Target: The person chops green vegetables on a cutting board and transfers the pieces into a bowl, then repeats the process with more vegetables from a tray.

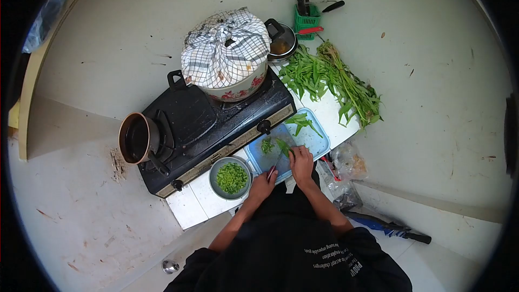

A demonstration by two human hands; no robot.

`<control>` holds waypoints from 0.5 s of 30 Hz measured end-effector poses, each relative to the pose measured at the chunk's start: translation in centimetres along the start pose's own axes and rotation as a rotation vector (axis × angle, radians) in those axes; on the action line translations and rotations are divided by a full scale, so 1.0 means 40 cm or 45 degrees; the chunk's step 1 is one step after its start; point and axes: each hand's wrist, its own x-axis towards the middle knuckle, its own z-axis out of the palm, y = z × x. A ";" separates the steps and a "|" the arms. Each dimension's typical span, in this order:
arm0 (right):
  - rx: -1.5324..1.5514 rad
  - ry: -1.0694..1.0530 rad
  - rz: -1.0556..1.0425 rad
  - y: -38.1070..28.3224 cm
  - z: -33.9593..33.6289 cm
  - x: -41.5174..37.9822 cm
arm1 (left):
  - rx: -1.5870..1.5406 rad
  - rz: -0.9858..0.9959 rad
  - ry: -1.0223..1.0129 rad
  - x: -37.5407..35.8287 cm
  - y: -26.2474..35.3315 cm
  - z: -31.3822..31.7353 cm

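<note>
My left hand (263, 185) is closed round the handle of a knife (275, 166), low on the blue cutting board (258, 154). Just to its right, my right hand (300, 161) has its fingers pressed on green leaves (283, 146) beside the blade. A small heap of chopped greens (267, 145) lies on the board, left of those leaves. More loose leaves (301, 123) rest on the board's upper right part. Left of my left hand stands a grey bowl (214, 186) holding chopped greens (232, 178).
A black gas stove (186, 111) bears a large pot (238, 91) under a checked cloth (224, 48) and a small saucepan (139, 138). Leafy stalks (346, 84) lie on the white tiles at right. Behind are a lidded pan (281, 43) and a green utensil basket (307, 20).
</note>
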 end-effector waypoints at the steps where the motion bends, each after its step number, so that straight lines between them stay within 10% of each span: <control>1: 0.024 0.019 -0.002 -0.001 0.001 0.001 | 0.003 0.000 0.001 0.005 -0.006 0.007; 15: 0.202 0.003 0.165 0.004 0.027 0.002 | -0.036 0.000 -0.024 0.006 0.013 -0.006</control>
